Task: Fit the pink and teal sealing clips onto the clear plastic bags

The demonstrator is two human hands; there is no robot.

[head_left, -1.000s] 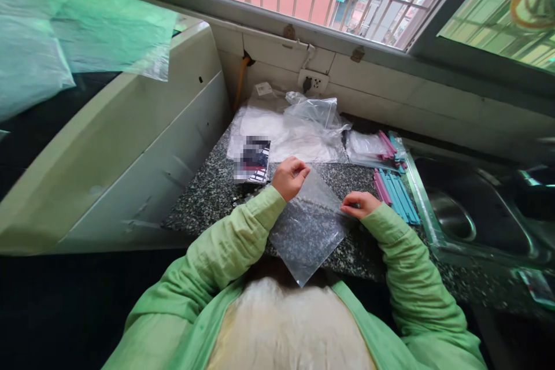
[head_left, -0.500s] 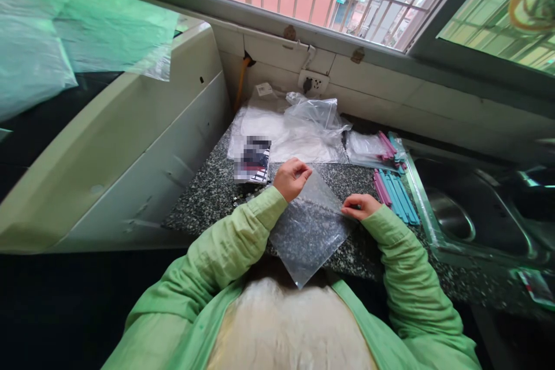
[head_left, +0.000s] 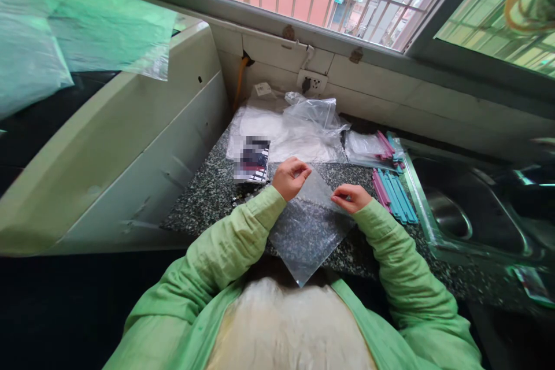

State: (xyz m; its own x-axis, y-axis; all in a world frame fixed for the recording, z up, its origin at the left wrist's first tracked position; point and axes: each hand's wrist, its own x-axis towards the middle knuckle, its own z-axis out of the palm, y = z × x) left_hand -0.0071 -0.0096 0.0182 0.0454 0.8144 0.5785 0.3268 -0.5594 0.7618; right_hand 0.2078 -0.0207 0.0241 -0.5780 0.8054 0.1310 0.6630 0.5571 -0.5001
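While the clear plastic bag lies flat on the granite countertop directly in front of the person, its far edge is gripped at two points. The step in hand is judged to be the handling of the bag's upper edge, most likely its mouth or seal strip. Whether that edge is being pulled apart or pressed closed cannot be told, as the plastic is transparent and the edge itself is small in the picture.

The left hand is curled at the far left corner of the bag. Its fingers are bent inward and drawn together against the thumb, and the corner is pinched between them. The right hand is placed further along the same edge, well apart from the left. Its fingertips are likewise closed toward the thumb on the plastic in a narrow pinch; no fingers are spread.

A steady hold at both pinch points is judged necessary for the next move, since thin film slips easily and the near corner of the bag overhangs the counter edge.

Just beside the right hand, a row of pink and blue sealing sticks is laid on the counter. Further bags are piled against the wall, a small printed packet is set near the left hand, and a steel sink is located at the right.
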